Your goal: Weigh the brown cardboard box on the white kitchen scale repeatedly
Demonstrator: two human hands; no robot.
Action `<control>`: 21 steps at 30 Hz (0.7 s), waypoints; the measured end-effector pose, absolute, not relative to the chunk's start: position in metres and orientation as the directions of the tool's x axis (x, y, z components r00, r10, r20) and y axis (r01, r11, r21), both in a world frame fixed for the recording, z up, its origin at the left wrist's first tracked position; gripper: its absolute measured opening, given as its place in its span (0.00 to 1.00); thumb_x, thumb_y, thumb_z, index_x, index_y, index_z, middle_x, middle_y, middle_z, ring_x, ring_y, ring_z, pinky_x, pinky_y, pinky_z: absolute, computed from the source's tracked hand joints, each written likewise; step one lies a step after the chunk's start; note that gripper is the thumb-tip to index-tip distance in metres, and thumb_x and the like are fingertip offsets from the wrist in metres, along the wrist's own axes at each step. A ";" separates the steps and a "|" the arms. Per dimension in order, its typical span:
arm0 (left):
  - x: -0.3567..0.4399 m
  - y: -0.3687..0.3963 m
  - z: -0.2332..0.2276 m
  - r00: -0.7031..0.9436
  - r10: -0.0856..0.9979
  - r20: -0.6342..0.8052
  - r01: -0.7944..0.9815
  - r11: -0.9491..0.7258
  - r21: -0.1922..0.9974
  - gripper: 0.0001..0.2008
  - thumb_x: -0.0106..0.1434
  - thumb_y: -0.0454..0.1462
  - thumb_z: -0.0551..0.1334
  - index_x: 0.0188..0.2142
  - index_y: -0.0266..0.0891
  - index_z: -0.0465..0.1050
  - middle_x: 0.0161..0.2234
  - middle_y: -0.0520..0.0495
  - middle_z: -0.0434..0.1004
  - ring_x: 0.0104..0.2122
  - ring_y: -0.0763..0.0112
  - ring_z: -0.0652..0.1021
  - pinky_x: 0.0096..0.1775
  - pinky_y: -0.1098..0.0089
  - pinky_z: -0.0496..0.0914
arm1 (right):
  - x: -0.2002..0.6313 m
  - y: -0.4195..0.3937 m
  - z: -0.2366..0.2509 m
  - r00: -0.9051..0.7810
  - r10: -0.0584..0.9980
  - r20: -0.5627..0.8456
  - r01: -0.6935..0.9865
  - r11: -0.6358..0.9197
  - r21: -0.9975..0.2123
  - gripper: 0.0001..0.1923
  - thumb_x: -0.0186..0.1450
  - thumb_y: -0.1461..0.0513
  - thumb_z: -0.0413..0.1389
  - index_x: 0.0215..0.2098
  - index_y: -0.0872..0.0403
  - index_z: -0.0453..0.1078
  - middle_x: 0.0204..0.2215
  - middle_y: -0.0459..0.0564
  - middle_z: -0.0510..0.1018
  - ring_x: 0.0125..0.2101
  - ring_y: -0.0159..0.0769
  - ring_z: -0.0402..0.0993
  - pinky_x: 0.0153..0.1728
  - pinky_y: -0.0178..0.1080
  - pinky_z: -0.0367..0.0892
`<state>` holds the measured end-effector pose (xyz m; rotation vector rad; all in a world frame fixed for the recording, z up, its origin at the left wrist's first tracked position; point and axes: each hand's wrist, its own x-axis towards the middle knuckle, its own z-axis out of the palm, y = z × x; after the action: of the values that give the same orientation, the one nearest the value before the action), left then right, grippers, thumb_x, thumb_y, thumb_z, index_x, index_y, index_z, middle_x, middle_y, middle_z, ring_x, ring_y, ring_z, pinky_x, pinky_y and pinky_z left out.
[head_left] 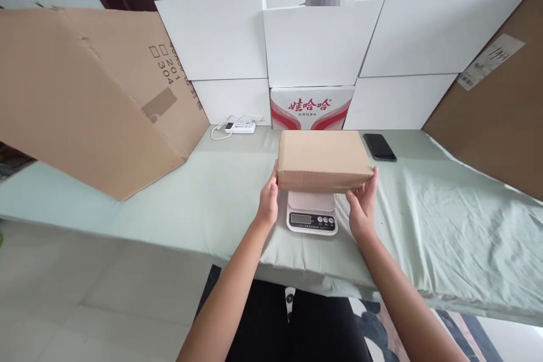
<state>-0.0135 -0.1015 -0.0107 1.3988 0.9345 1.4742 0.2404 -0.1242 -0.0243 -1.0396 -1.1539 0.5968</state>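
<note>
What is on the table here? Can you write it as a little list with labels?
Left hand: on the left end of the cardboard box
Right hand: on the box's right end
Under the box: white kitchen scale, display blank
Beside the box: black phone, lying flat
Back left: white power strip
Table cover: pale green cloth
Behind: white boxes, brown cardboard sheets

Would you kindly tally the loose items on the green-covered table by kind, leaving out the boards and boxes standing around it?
Brown cardboard box, held between left hand and right hand: 1
Kitchen scale: 1
Black phone: 1
White power strip: 1
Total: 4
</note>
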 end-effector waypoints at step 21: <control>-0.017 -0.128 -0.016 0.045 0.948 0.315 -0.123 -0.308 0.944 0.45 0.74 0.69 0.51 0.77 0.46 0.65 0.81 0.43 0.62 0.83 0.48 0.56 0.82 0.49 0.51 | 0.233 -0.149 -0.019 0.405 0.782 0.473 0.150 0.454 -0.878 0.44 0.69 0.49 0.64 0.77 0.41 0.52 0.75 0.60 0.65 0.76 0.55 0.64 0.78 0.70 0.52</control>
<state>-0.0172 -0.1282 -0.0156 1.3772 0.9095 1.4394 0.2327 -0.1491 -0.0191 -1.0505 -1.1068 0.5089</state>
